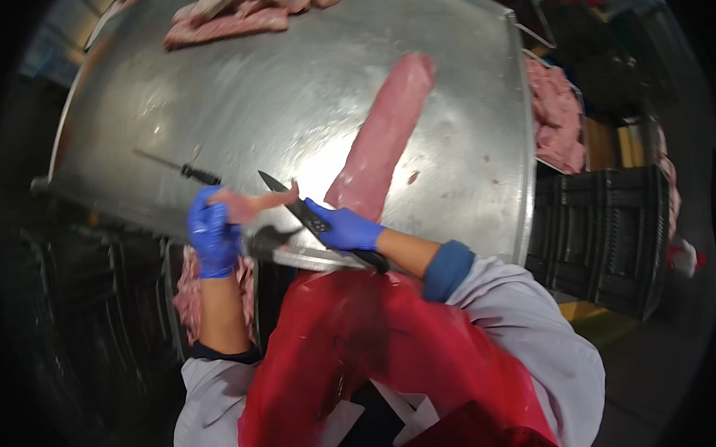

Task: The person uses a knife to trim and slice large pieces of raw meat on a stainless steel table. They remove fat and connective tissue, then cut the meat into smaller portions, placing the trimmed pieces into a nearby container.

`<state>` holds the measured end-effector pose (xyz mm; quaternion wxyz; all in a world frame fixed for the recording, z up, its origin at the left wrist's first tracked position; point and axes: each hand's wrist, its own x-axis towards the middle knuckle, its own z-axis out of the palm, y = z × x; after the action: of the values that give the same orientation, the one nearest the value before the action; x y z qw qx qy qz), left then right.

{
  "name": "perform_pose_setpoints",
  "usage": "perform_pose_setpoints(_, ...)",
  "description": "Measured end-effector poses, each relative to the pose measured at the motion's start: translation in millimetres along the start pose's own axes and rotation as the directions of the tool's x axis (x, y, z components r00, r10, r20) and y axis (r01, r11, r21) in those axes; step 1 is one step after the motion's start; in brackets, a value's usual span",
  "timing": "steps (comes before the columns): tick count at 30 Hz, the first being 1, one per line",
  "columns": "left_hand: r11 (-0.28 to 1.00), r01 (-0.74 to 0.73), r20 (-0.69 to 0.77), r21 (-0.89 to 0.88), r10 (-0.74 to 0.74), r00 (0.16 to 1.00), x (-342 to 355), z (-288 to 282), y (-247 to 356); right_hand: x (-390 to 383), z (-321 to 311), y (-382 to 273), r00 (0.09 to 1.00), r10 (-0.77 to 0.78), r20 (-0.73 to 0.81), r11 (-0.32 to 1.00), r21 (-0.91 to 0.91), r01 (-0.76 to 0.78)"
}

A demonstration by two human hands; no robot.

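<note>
In my left hand (214,235), gloved in blue, the fingers are closed on a strip of pink meat (251,205) that stretches right toward the knife. My right hand (346,227), also gloved, grips a black-handled knife (303,216) whose tip points up and left. The strip's far end meets or overlaps the blade; which one, I cannot tell. Just past my right hand, a long pink loin of meat (388,132) lies slanted on the metal table (243,93). A thin rod with a dark handle, like a sharpening steel (189,171), rests beyond my left hand.
More meat pieces (233,23) lie at the table's far left. A tray of meat (555,114) stands past the right edge, above black crates (599,235). Below the near edge, a container of meat pieces (189,296) sits beside my left forearm. Small scraps (413,177) dot the tabletop.
</note>
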<state>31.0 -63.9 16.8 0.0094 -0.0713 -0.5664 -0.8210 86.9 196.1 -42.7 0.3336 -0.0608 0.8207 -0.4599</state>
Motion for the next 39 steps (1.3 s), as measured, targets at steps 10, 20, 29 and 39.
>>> perform_pose_setpoints(10, -0.215, 0.332, -0.365, 0.918, -0.137, 0.921, -185.7, -168.1, -6.3, -34.8, -148.4, 107.5, 0.89, -0.206, -0.406, 0.963, -0.247, 0.11)
perform_pose_setpoints(20, -0.046, -0.015, -0.002, 0.999, -0.34, 0.94, -22.2, 202.8, -180.4, -69.1, -128.9, 154.4, 0.977, -0.031, -0.21, 0.898, -0.434, -0.065)
perform_pose_setpoints(29, 0.795, 0.374, 0.031, 0.477, -0.441, 0.897, 56.2, 67.9, -207.6, -225.5, -68.6, 193.3, 0.98, 0.109, -0.169, 0.991, -0.062, -0.121)
perform_pose_setpoints(39, 0.737, 0.655, 0.78, -0.167, -0.307, 0.545, 143.2, 497.9, -114.2, -357.9, -33.9, 261.0, 0.609, 0.46, -0.646, 0.86, 0.494, -0.125)
